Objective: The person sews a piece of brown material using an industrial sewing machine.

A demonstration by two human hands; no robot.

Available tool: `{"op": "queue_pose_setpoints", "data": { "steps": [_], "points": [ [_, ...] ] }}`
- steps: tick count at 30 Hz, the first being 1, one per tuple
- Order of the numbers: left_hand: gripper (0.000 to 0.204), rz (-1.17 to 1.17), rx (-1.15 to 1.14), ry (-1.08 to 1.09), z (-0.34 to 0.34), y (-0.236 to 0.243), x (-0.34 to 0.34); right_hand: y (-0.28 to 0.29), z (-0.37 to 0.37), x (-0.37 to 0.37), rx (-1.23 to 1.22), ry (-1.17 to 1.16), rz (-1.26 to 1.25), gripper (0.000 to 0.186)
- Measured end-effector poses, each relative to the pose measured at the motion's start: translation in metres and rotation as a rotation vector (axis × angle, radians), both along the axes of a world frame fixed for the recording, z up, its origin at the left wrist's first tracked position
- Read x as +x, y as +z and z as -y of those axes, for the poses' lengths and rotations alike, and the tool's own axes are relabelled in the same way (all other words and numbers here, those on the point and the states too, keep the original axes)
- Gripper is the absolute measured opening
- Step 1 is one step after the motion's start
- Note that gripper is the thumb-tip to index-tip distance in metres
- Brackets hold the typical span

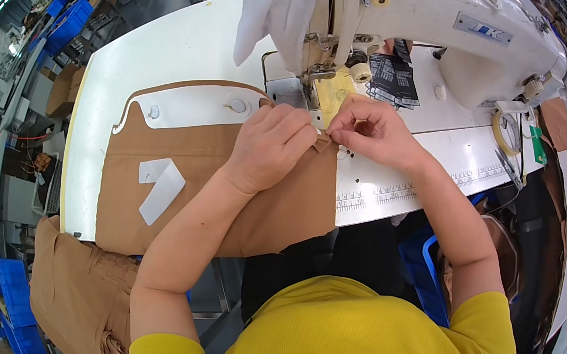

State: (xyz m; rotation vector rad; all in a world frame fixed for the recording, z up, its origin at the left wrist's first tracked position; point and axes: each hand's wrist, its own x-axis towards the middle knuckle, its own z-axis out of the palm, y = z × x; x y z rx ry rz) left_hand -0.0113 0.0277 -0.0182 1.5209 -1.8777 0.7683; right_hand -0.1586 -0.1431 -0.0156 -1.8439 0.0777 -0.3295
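Brown fabric [144, 151] lies flat on the white sewing table, its near edge hanging slightly over the front. My left hand [271, 146] is closed on it just in front of the sewing machine's needle area. Close by on the right, my right hand [375, 133] pinches a small folded edge of the same fabric between thumb and fingertips. The sewing machine [413, 9] stands just beyond both hands. Along the fabric's far edge runs a white curved piece [201, 108] with two round discs on it. A bent white strip [163, 186] rests on the fabric near my left forearm.
A pile of brown fabric [82, 293] hangs at the left of the table. Black printed labels [394, 82] lie under the machine arm. A tape roll [506, 132] and scissors [507, 168] are at the right. Light cloth [280, 1] drapes over the machine head.
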Motion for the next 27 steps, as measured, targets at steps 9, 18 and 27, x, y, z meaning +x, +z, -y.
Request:
{"op": "queue_pose_setpoints", "data": {
  "steps": [9, 18, 27],
  "points": [
    [0.016, 0.082, -0.002, -0.014, 0.003, 0.0, -0.003, 0.012, -0.008, -0.008, 0.165, -0.032, -0.278, 0.012],
    [0.015, 0.142, 0.0, -0.001, 0.001, 0.001, -0.002, 0.023, -0.012, -0.014, 0.368, -0.056, -0.441, 0.021],
    [0.019, 0.097, -0.039, -0.063, 0.001, 0.002, -0.004, 0.02, -0.012, -0.009, 0.6, -0.047, -0.477, 0.018]
  ]
}}
